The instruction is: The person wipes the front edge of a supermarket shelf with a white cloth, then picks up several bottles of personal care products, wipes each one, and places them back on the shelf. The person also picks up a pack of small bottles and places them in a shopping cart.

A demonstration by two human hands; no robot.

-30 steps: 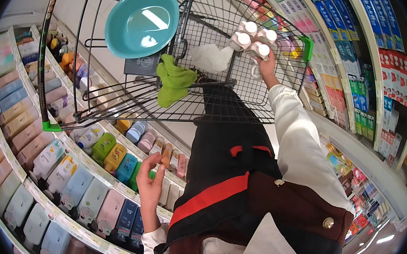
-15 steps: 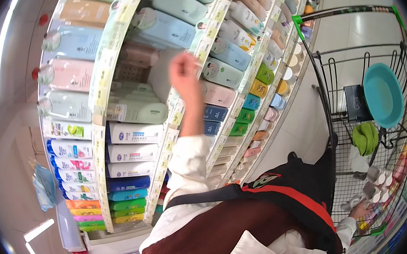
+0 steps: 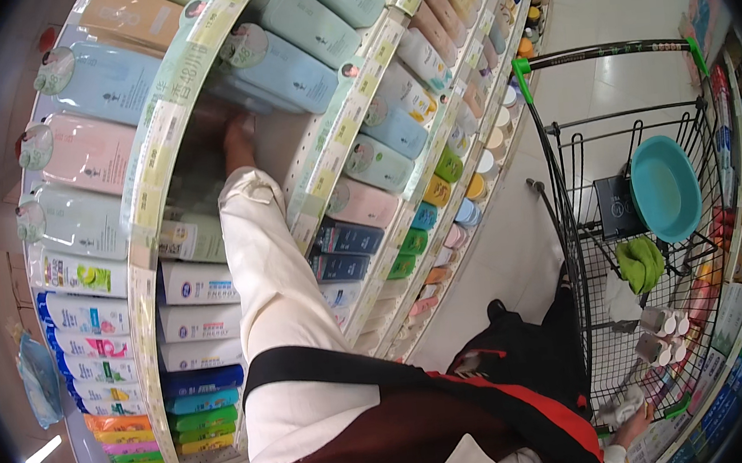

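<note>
My left hand [image 3: 239, 146] reaches deep into a gap on the middle shelf [image 3: 295, 136], under a light blue pump-style bottle [image 3: 288, 65] and beside pale green bottles [image 3: 202, 234]. Its fingers are smeared by motion and partly in shadow, so what they touch is unclear. At the lower right, my right hand [image 3: 635, 426] is closed at the near end of the shopping cart [image 3: 581, 300], beside a crumpled whitish thing [image 3: 627, 403]. Whether it grips that or the cart's rim cannot be made out.
In the cart lie a turquoise basin [image 3: 666, 190], a black box [image 3: 616, 206], a green cloth-like item [image 3: 640, 265] and several white-capped containers [image 3: 662, 333]. Pink bottles [image 3: 91, 151] and white tubes [image 3: 200, 281] crowd the shelves. Tiled floor [image 3: 497, 246] runs between shelf and cart.
My left hand has moved from the shelf's front edge leftward into the gap. The view has shifted, and my right hand now appears lower and further left in it, still by the cart.
</note>
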